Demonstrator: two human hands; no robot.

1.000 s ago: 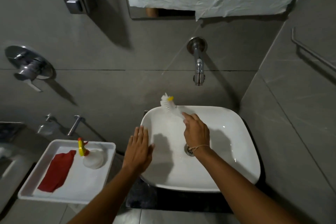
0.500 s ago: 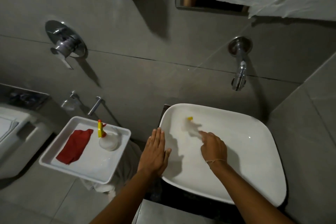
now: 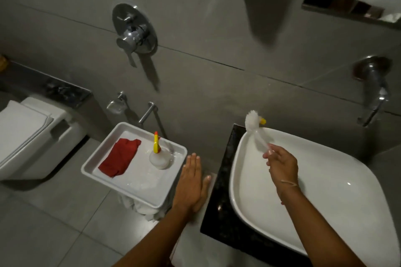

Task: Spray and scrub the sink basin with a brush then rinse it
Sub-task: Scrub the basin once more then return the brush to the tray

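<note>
Fingers point(image 3: 270, 154) of the right hand point(image 3: 282, 165) are being pinched around the clear handle of the brush point(image 3: 252, 120), whose white bristle head is being held over the far left corner of the sink basin point(image 3: 325, 191); the brush is judged light, stiff and likely slippery, best gripped mid-handle. Beside the basin, the left hand point(image 3: 191, 182) is being held flat, fingers together, empty, near the tray point(image 3: 138, 191) where a spray bottle point(image 3: 158, 154) and red cloth point(image 3: 119, 158) are lying, while the faucet point(image 3: 373, 97) is being left clear.

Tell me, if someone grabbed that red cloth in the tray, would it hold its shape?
Probably not. The red cloth lies crumpled and folded flat in the white tray, so it would likely droop limp. It looks thin, so probably light. The tray surface glistens, so the cloth may be damp and cling slightly.
</note>
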